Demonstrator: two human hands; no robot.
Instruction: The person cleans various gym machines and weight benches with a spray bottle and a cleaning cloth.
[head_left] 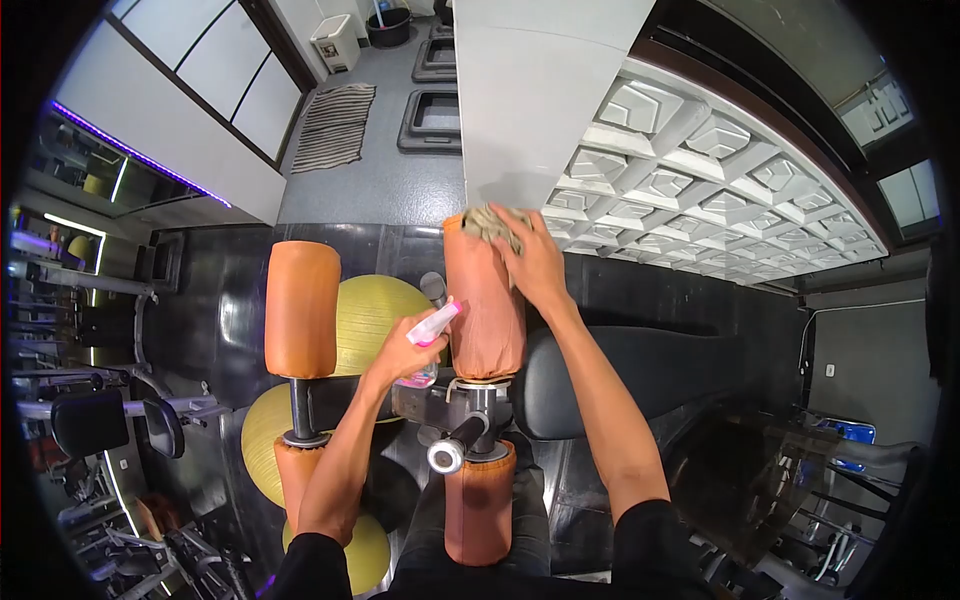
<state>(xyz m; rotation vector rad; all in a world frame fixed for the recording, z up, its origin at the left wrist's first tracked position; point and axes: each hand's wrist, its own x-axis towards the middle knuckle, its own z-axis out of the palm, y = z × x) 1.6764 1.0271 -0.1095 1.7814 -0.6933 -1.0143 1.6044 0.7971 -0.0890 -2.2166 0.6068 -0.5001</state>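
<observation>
My left hand (pixel 402 352) grips a spray bottle (pixel 432 326) with a white and pink trigger head and a clear lower part. It is beside an orange padded roller (pixel 482 310) of a gym machine. A crumpled greyish-beige cloth (pixel 490 226) is under my right hand (pixel 534 258), pressed against the far end of that roller. The fingers curl over the cloth and hide part of it. Nearer to me, a second orange pad (pixel 480 515) sits on the same metal bar, with a round-ended handle (pixel 446 457) between the two.
Another orange roller (pixel 303 308) stands to the left. Yellow exercise balls (pixel 385 310) lie behind and below it. A black padded bench (pixel 630 380) extends right. Ahead are a white pillar (pixel 530 100), a striped mat (pixel 335 125) and dark trays (pixel 432 120). Gym machines line the left side.
</observation>
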